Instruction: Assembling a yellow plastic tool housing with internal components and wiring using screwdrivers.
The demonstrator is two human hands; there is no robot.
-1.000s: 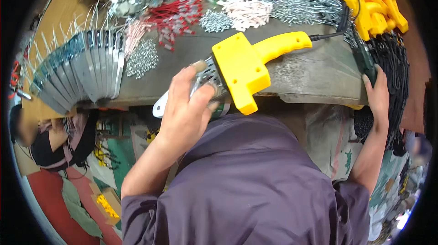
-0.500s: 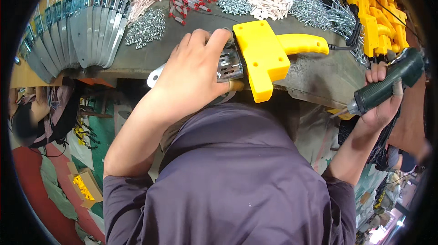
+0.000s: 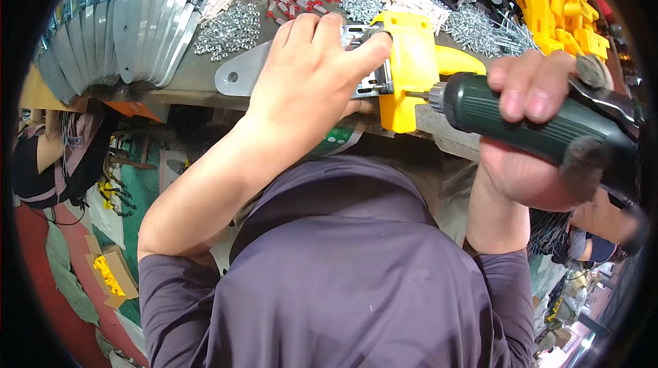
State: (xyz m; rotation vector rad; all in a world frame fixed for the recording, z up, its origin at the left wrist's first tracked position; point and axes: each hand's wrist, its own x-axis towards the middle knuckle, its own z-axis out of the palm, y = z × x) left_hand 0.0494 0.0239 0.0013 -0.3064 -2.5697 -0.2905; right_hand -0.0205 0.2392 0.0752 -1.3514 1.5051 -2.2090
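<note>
Housing (image 3: 411,66) — yellow — sits between left grip (image 3: 305,70) and right grip (image 3: 521,173).

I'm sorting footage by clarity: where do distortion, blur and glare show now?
In the head view, the wide lens bows the front edge of the workbench and leaves black corners; in the head view, the green electric screwdriver is soft toward its rear, while its bit looks sharper; at the head view's lower right, a bright patch is washed out.
</note>
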